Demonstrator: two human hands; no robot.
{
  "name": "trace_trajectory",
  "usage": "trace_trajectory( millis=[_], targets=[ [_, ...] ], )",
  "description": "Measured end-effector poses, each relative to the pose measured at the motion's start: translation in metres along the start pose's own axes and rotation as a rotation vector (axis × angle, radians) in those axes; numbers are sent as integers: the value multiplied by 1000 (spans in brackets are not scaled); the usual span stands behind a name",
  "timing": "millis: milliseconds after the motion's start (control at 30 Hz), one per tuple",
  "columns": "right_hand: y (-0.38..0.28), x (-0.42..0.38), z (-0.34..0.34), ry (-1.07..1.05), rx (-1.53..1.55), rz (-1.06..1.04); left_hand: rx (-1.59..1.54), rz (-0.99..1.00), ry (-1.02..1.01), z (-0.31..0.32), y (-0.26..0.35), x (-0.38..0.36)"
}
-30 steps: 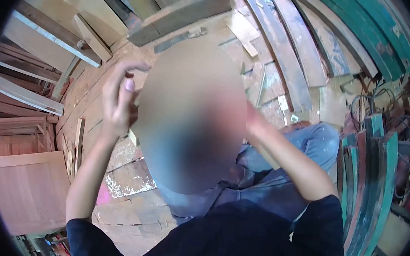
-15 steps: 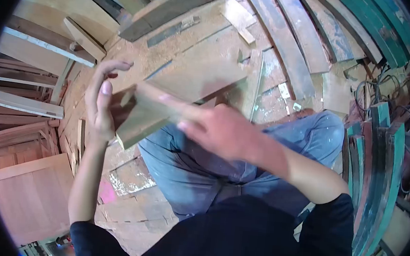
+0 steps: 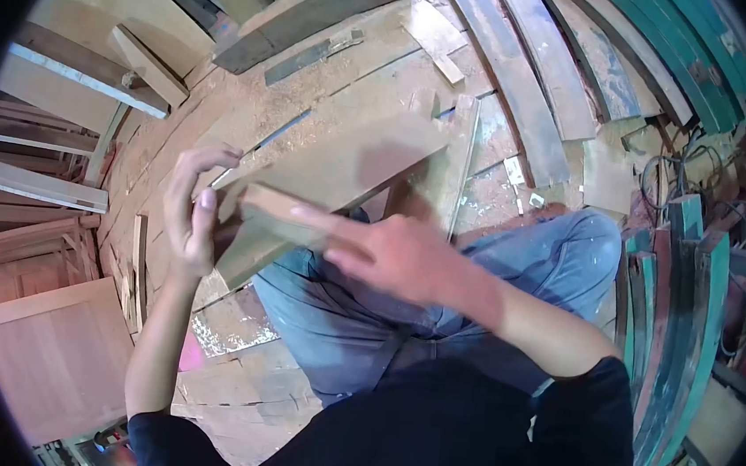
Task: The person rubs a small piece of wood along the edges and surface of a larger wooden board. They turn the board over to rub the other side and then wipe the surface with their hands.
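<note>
A wide wooden board [image 3: 371, 157] lies slanted in front of my crossed legs, its near end by my left knee. My right hand [image 3: 402, 255] is closed around a short flat piece of wood [image 3: 271, 201], the index finger stretched along its top, and holds it over the board. The far end of that piece points at my left hand. At the board's left end, my left hand [image 3: 191, 213] is raised with its fingers curved and thumb apart, close to the piece's tip, with nothing visible between the fingers.
Sawdust and offcuts cover the plank floor [image 3: 244, 390]. Long timbers [image 3: 502, 76] lie at the upper right, and green-edged boards [image 3: 675, 330] stand by my right knee. A wooden panel [image 3: 60, 357] and stacked frames are on the left. Cables [image 3: 684, 171] lie at the right.
Both hands have shifted slightly down, my left hand also a little right. The piece of wood in my right hand has moved lower over the board with it.
</note>
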State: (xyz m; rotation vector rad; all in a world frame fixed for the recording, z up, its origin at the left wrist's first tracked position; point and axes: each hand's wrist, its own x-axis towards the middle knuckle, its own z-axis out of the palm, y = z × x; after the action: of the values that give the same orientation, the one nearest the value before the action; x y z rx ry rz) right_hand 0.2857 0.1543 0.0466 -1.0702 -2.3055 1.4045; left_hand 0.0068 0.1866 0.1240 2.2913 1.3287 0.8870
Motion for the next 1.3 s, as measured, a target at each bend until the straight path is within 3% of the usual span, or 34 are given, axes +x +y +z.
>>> trace_trajectory(
  millis=[33,100,133,233,267,333,400,467,567,633,733,800,867,933,1067,1133,1300],
  targets=[
    [64,17,21,292,50,-102,36,1,5,-2,-3,-5],
    [142,21,20,505,28,73,61,-3,-18,1,-12,-26],
    [141,15,4,426,-57,350,49,0,-37,0,-16,-29],
    [94,20,28,493,94,31,-78,-28,26,1,-17,-25],
    [48,7,19,335,168,68,-50,-19,-1,0,-10,-24],
    [15,-4,25,302,112,-76,17,33,-27,-1,5,-7],
    [38,-7,14,243,79,-40,73,132,-35,1,9,-7],
    [133,8,39,501,161,80,147,260,-27,5,18,-8],
    [142,9,-1,281,98,472,160,312,-7,10,31,-6],
    [86,7,14,484,248,-19,192,346,-9,12,42,2],
    [45,5,27,572,257,-388,318,474,-79,14,67,22],
    [88,1,28,536,252,-304,322,521,-108,15,74,24],
    [125,12,22,531,272,-68,332,545,-141,17,81,25],
    [139,21,6,555,323,332,332,533,-122,16,79,31],
    [93,20,15,638,388,106,314,530,-114,19,77,53],
    [88,17,33,832,280,-195,311,547,-130,17,78,62],
    [193,28,37,779,312,335,307,527,-184,12,73,67]
  ],
)
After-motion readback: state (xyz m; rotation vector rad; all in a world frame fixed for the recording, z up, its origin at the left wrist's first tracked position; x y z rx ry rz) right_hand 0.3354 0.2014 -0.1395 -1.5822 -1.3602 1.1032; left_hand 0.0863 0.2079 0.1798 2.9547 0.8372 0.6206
